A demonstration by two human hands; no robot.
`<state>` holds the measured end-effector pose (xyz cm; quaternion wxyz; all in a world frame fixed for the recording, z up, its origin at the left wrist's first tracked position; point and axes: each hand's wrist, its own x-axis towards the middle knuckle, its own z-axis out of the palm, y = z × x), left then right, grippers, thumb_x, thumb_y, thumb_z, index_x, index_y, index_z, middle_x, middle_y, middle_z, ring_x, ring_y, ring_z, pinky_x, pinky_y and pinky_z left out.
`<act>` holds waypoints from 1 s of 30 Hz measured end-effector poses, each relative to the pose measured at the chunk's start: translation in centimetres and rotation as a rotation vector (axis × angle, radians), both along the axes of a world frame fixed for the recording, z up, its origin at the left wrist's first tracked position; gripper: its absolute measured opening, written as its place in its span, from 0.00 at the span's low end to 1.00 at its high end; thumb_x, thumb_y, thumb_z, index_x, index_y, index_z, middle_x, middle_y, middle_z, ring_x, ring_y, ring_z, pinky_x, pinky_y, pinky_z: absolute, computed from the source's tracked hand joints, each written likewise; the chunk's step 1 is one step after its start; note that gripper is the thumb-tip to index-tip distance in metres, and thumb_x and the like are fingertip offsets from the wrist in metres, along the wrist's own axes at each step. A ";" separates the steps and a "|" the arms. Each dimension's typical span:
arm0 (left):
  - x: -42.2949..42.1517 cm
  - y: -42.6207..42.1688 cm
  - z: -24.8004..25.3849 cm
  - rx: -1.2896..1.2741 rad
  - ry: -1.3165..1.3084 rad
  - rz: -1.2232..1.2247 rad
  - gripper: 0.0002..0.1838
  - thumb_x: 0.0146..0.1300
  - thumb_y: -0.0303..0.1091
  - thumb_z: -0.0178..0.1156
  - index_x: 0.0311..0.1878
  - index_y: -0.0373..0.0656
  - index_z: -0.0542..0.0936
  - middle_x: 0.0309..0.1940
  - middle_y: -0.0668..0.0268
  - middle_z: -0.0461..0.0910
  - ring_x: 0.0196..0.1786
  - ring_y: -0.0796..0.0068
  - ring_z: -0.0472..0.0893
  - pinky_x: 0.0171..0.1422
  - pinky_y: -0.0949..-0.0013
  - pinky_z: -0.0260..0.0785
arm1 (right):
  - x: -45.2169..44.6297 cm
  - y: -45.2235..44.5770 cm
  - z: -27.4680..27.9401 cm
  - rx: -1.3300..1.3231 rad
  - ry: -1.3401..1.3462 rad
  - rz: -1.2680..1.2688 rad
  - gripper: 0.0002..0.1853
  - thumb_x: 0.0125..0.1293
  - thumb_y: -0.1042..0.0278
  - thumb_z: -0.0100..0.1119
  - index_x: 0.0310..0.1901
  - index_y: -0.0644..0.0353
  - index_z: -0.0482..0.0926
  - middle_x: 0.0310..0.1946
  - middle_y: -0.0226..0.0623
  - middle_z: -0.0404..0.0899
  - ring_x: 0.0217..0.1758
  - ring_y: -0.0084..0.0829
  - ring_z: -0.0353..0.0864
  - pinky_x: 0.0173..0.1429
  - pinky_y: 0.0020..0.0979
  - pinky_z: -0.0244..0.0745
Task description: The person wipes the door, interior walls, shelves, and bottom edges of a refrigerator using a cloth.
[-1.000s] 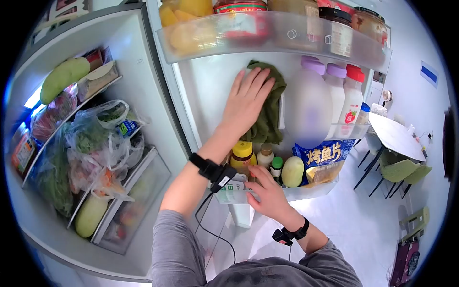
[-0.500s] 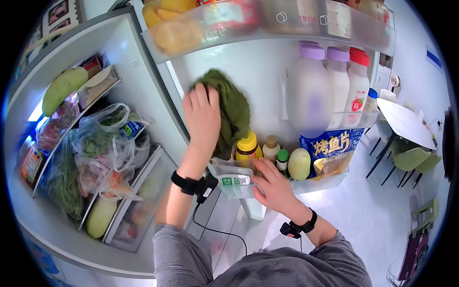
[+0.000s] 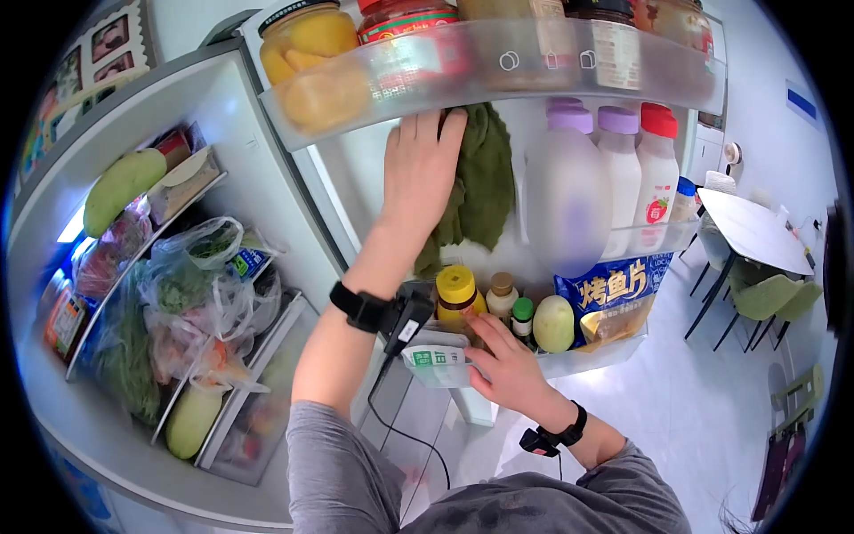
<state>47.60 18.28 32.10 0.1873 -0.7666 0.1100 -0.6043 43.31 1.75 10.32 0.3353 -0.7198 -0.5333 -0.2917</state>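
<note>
High on the inner fridge door point(image 3: 356, 169), my left hand point(image 3: 420, 173) presses a dark green cloth point(image 3: 485, 178) to the panel just under the upper door bin. Its fingers are bent over the cloth, which hangs down to the right. My right hand point(image 3: 507, 360) is at the lower door bin point(image 3: 578, 360), fingers over its rim and thumb outside. Its fingertips are close beside a yellow-capped jar point(image 3: 455, 289); whether they touch it is hard to see. A white packet with green print point(image 3: 434, 356) lies left of that hand.
The upper door bin point(image 3: 534, 71) holds several jars. Bottles with purple and red caps point(image 3: 658, 169) stand at right, above a blue snack bag point(image 3: 609, 298) and a pale green melon-like item point(image 3: 554, 323). Bagged vegetables point(image 3: 187, 303) fill the fridge at left. A cable hangs from my left wrist.
My left hand has moved up and to the right along the door with the green cloth. My right hand stays at the lower bin. The view has shifted slightly.
</note>
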 end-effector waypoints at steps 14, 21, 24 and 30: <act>-2.2 3.3 -8.0 0.376 0.621 -0.067 0.10 0.51 0.32 0.55 0.38 0.48 0.80 0.47 0.69 0.74 0.57 0.70 0.71 0.62 0.66 0.61 | 0.9 -0.1 -0.6 0.031 -0.050 0.004 0.12 0.47 0.71 0.65 0.36 0.57 0.80 0.62 0.43 0.69 0.67 0.44 0.68 0.58 0.37 0.76; -5.8 6.4 -6.9 0.271 0.480 0.207 0.07 0.50 0.32 0.56 0.34 0.46 0.78 0.45 0.69 0.75 0.55 0.68 0.72 0.61 0.64 0.62 | 0.9 -0.1 -0.8 0.043 -0.026 0.026 0.11 0.48 0.71 0.65 0.36 0.58 0.80 0.61 0.44 0.69 0.67 0.44 0.68 0.57 0.37 0.76; -7.3 6.8 -6.3 0.287 0.344 0.210 0.04 0.49 0.32 0.57 0.30 0.46 0.78 0.42 0.69 0.74 0.53 0.70 0.72 0.58 0.67 0.63 | 1.1 0.2 -0.7 0.038 -0.036 0.015 0.11 0.49 0.71 0.65 0.37 0.58 0.80 0.61 0.45 0.69 0.67 0.44 0.68 0.58 0.37 0.76; -13.6 5.4 -6.6 0.025 0.194 0.182 0.11 0.47 0.27 0.58 0.37 0.44 0.79 0.43 0.66 0.74 0.50 0.65 0.74 0.51 0.62 0.68 | 0.4 0.5 -0.1 0.093 0.008 0.052 0.07 0.52 0.71 0.63 0.35 0.59 0.80 0.64 0.48 0.67 0.68 0.49 0.67 0.64 0.41 0.70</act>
